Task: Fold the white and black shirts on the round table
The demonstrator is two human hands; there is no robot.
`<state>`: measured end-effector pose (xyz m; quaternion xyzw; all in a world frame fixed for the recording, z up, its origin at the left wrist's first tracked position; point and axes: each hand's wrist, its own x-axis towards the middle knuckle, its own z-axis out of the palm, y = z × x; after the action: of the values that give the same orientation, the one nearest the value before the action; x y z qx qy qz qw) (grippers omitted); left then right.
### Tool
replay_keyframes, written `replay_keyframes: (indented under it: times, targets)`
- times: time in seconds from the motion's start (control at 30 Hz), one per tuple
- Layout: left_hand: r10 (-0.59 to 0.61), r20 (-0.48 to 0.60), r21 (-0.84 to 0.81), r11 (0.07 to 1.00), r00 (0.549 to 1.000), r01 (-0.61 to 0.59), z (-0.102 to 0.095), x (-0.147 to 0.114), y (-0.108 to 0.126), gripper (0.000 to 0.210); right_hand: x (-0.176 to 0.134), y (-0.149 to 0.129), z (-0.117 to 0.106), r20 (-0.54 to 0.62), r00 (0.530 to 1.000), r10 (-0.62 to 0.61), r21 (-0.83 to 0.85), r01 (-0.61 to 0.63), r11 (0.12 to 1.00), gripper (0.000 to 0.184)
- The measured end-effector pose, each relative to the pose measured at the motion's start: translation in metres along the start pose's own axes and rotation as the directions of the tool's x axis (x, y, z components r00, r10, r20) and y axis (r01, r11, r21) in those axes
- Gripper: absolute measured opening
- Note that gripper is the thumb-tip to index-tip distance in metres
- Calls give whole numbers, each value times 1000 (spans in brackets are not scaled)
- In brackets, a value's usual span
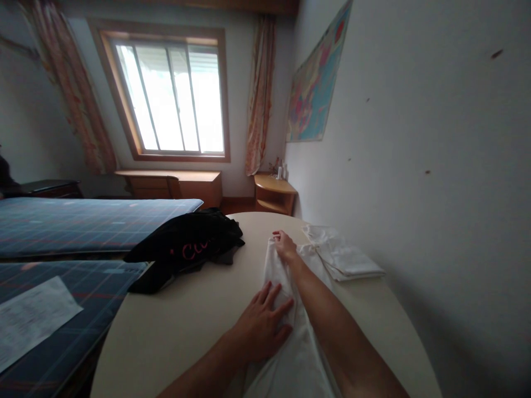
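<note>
A long piece of white clothing (305, 342) lies lengthwise on the round cream table (174, 337), running from the near edge toward the far side. My left hand (267, 319) rests flat on its left edge, fingers spread. Farther up, my right hand (285, 246) has its fingers curled at the far left corner of the cloth and appears to pinch it; the fingertips are small and partly hidden. My right forearm crosses over the fabric and covers part of it. Just right of that hand sits a folded white cloth (352, 262).
A black garment with pink lettering (199, 243) is heaped at the table's left edge. Beyond it stand beds with blue plaid mattresses (95, 224), one bearing a paper sheet (37, 318). A wall (435, 221) runs close on the right. A corner shelf (276, 185) and a desk (182, 177) stand behind.
</note>
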<state>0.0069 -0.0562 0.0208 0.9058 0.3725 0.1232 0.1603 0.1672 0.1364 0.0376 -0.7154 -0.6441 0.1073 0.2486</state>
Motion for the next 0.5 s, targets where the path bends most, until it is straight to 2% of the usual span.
replay_keyframes:
  times: [0.17,0.3,0.4,0.5]
  targets:
    - [1,-30,5,1000,1000,-1,4,0,-2,59,-22,1,-14,-18,998,-68,-74,67,995,37]
    - [0,-45,19,1000,999,1,3,1,-3,60,-60,3,-27,-10,988,-155,-135,153,979,32]
    - [-11,-49,28,1000,999,12,0,2,-4,60,-99,11,-33,53,974,-220,-230,226,947,33]
    - [-6,-53,37,999,999,8,-1,3,-6,62,-135,24,-35,164,967,-196,-296,238,925,42]
